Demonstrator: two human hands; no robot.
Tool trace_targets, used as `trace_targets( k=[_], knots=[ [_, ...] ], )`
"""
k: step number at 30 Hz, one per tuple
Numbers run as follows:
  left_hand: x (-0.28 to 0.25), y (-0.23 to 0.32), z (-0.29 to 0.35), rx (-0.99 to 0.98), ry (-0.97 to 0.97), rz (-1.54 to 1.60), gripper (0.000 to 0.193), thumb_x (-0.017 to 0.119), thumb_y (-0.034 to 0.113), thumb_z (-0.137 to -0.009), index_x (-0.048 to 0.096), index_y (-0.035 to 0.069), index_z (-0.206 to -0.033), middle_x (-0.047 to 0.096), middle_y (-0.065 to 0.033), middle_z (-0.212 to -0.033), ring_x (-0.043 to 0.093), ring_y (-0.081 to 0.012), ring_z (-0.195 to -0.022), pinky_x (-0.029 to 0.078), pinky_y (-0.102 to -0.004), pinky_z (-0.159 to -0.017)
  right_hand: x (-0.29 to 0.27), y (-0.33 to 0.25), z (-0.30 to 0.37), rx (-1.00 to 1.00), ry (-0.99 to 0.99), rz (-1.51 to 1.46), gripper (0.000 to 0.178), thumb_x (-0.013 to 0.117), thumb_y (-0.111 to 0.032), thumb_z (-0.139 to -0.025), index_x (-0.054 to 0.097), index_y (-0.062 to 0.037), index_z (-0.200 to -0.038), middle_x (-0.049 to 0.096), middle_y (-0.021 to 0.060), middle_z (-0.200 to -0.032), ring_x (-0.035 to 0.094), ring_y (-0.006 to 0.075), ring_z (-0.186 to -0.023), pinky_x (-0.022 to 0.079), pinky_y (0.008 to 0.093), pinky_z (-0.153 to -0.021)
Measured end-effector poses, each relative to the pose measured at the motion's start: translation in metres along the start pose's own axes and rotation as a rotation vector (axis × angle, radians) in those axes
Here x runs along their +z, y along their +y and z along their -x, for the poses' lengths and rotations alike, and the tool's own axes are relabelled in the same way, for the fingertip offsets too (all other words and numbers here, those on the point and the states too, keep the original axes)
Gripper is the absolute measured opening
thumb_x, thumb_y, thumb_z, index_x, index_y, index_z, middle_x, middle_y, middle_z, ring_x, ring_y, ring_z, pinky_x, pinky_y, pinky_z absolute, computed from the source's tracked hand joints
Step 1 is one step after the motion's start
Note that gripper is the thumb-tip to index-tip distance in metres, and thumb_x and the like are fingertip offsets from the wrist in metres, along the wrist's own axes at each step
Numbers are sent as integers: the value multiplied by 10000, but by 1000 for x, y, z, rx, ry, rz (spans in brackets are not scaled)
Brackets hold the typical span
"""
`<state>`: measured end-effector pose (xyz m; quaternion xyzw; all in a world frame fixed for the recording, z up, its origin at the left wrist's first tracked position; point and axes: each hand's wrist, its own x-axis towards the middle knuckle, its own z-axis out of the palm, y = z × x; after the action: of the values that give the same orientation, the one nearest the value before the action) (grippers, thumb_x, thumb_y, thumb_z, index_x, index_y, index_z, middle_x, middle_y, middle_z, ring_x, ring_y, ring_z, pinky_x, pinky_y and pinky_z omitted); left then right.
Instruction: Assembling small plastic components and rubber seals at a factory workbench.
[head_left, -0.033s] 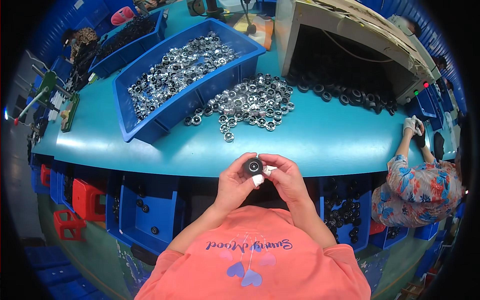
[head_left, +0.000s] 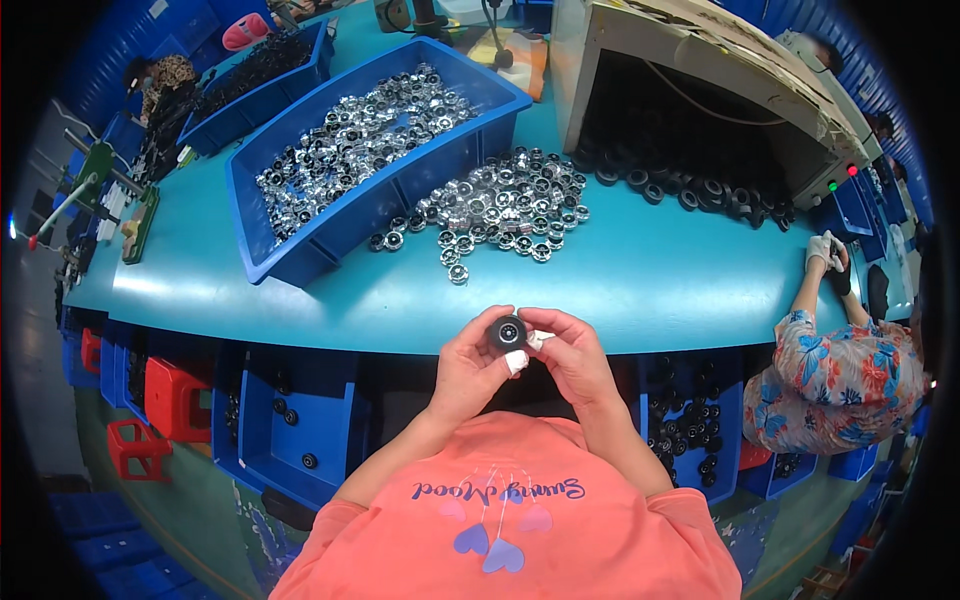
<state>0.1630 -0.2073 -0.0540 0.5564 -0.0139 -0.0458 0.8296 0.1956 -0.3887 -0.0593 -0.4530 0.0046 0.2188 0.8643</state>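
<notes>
A small toy wheel [head_left: 507, 334], with a black tyre around a dark hub with a bright rim, is held at the table's near edge. My left hand [head_left: 474, 362] grips it from the left, its white-wrapped thumb against the lower side. From the right, my right hand [head_left: 568, 355] pinches the same wheel, with white wrapping on its thumb as well. The wheel's hub side faces up toward me; its underside is hidden. Beyond my hands, a pile of loose chrome wheel hubs [head_left: 510, 205] lies on the teal table [head_left: 600, 290].
A large blue bin [head_left: 400, 190] of chrome hubs stands left of the pile. Black tyres [head_left: 690, 192] spill from a boxy machine [head_left: 720, 80] at the back right. Below the table edge are blue trays [head_left: 290, 430] holding wheels. At right, a person in a floral shirt [head_left: 840, 375] works.
</notes>
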Motion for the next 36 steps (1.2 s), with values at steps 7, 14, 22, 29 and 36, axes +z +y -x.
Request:
trace_targets(
  k=[7, 14, 22, 29, 36],
  knots=[
    [-1, -3, 3, -33, 74, -65, 593, 769, -60, -905, 540, -4, -1450, 710, -122, -1221, 713, -161, -973, 621, -285, -779, -1, 5, -2, -23, 26, 111, 349, 661, -8, -974, 687, 37, -1319, 735, 124, -1194, 710, 175, -1073, 599, 318, -919],
    [-40, 35, 18, 172, 281, -340, 500, 809, -27, -852, 596, 0, -1303, 649, -22, -1102, 657, -114, -979, 568, -266, -875, -27, -87, -65, -572, 245, 1016, 311, 718, -53, -876, 766, -70, -1183, 705, 104, -1112, 691, 217, -961, 580, 343, -849],
    [-219, 94, 142, -28, 845, -1714, 638, 762, -89, -772, 613, 33, -1380, 608, -143, -1020, 620, -341, -958, 526, -412, -882, -85, -150, -201, -667, 606, 1590, 295, 794, -169, -833, 782, -126, -1125, 662, 112, -1096, 635, 331, -1086, 539, 453, -949],
    [-177, 87, 106, 173, 724, -1140, 538, 683, -17, -885, 607, 52, -1413, 606, -124, -1055, 627, -272, -914, 540, -378, -796, -83, -153, -212, -774, 637, 1665, 265, 833, -163, -791, 768, -108, -1042, 648, 119, -1135, 629, 339, -1100, 525, 472, -935],
    [-43, 38, 12, -1, 22, -102, 467, 582, 145, -1070, 508, 31, -1517, 640, -104, -1156, 671, -190, -932, 591, -334, -766, -7, -95, -81, -920, 16, 1253, 251, 807, -91, -795, 717, -69, -1029, 642, 125, -1143, 645, 332, -1076, 541, 440, -908]
  ],
)
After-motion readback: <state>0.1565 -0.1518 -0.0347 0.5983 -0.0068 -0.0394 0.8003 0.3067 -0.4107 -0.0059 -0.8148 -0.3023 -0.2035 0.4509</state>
